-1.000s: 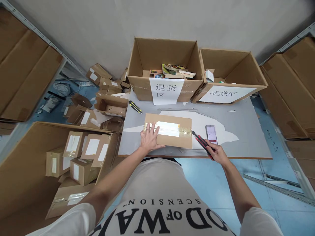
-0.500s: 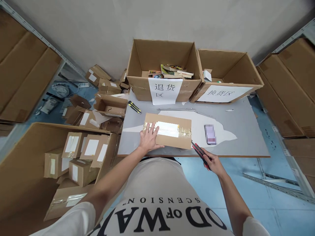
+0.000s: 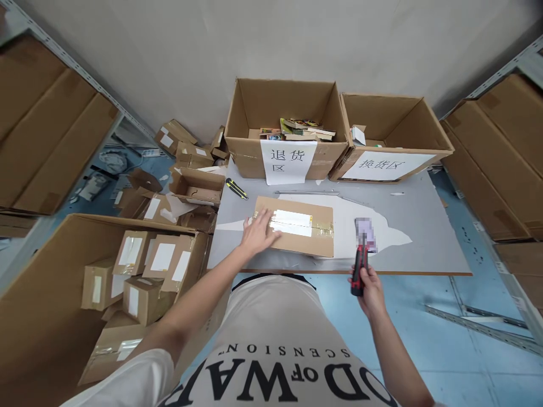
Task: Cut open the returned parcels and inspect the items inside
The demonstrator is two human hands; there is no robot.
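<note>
Nearest the camera, the right hand [image 3: 370, 287] was wrapped around a red-and-black utility knife [image 3: 360, 268], tip pointing up the frame, just below the table edge [image 3: 407, 272]. Further in, at frame centre, the left hand [image 3: 258, 234] lay flat and open on the flat brown cardboard parcel [image 3: 297, 232] sealed with clear tape and a white label. It looked light and stiff, its tape slick, best steadied by pressing on the bare cardboard at its left end.

flat brown parcel [image 3: 302, 233], taped, white label up, near table front edge | red-black utility knife [image 3: 358, 270], upright, off front edge
</note>
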